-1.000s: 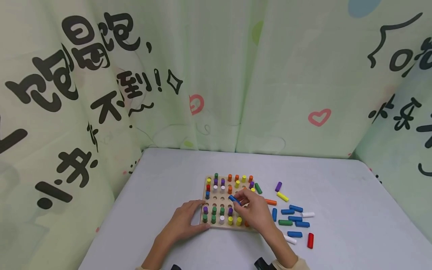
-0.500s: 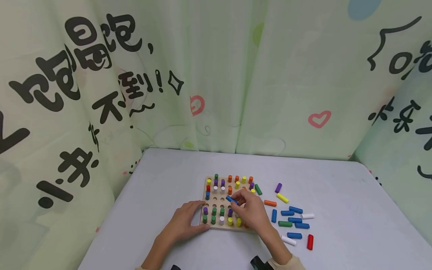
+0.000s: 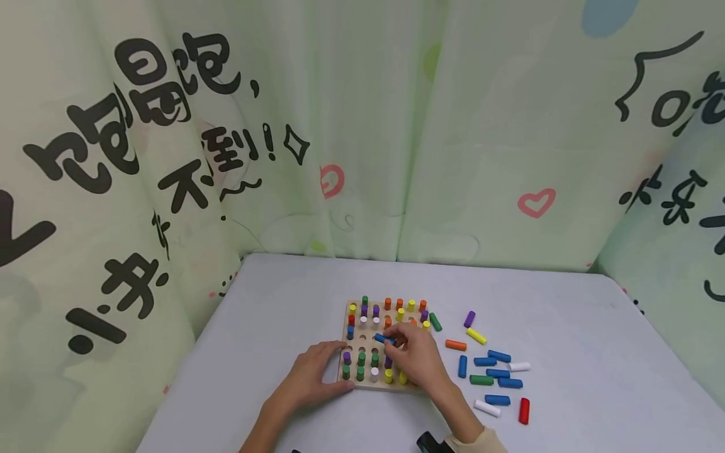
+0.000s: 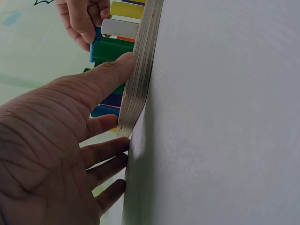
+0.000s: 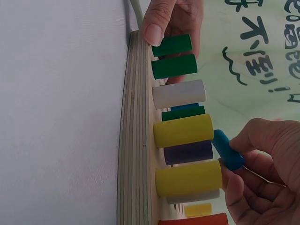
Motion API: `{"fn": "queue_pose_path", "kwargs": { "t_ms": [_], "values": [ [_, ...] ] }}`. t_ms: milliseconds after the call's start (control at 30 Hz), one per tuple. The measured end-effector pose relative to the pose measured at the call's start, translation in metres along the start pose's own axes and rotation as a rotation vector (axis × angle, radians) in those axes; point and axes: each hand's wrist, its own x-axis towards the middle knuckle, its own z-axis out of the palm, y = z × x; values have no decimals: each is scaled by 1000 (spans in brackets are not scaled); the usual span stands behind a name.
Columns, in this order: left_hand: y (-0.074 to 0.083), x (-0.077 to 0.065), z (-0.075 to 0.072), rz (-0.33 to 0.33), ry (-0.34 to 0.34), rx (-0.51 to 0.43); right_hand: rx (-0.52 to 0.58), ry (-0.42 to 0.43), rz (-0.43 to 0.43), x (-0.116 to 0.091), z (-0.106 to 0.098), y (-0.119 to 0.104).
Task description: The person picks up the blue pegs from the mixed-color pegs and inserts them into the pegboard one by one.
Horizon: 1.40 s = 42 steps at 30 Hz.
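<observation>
A wooden pegboard (image 3: 378, 387) lies on the table, with coloured pegs upright in many of its holes; a band across its middle shows bare holes. My right hand (image 3: 418, 357) pinches a blue peg (image 3: 382, 338) between thumb and fingers over that band. In the right wrist view the blue peg (image 5: 228, 150) is tilted and clear of the standing pegs. My left hand (image 3: 313, 374) rests against the board's near left corner. The left wrist view shows its thumb on the front edge beside a green peg (image 4: 110, 50) and its fingers fairly straight along the left side.
Loose pegs lie right of the board: several blue ones (image 3: 497, 400), a red one (image 3: 524, 411), a white one (image 3: 487, 408), a green one (image 3: 481, 380), an orange one (image 3: 455, 345) and others. A printed curtain (image 3: 464, 157) hangs behind the table (image 3: 283, 283).
My right hand has moved a little left over the board with the blue peg, which now lies nearer level. The left hand stays at the corner. The view has shifted slightly.
</observation>
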Motion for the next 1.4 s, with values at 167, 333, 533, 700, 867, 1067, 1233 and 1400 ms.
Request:
{"fn": "queue_pose_path", "kwargs": {
  "t_ms": [167, 333, 533, 700, 867, 1067, 1233, 1400],
  "values": [
    [2, -2, 0, 4, 8, 4, 15, -6, 8, 1, 5, 0],
    [2, -2, 0, 6, 6, 2, 11, -17, 13, 5, 8, -2],
    [3, 0, -1, 11, 3, -8, 12, -24, -25, 7, 11, -1],
    [2, -1, 0, 13, -7, 0, 5, -49, -14, 7, 15, 2],
    [1, -2, 0, 32, 10, -4, -6, -44, -31, 9, 18, 4],
    [-1, -4, 0, 38, 25, -8, 3, -59, -79, 11, 22, 5],
    [-1, -6, 1, 23, 12, -14, 16, -66, -67, 11, 25, 5],
    [0, -3, 1, 41, 23, -5, 12, -56, -51, 14, 23, 4]
  ]
}}
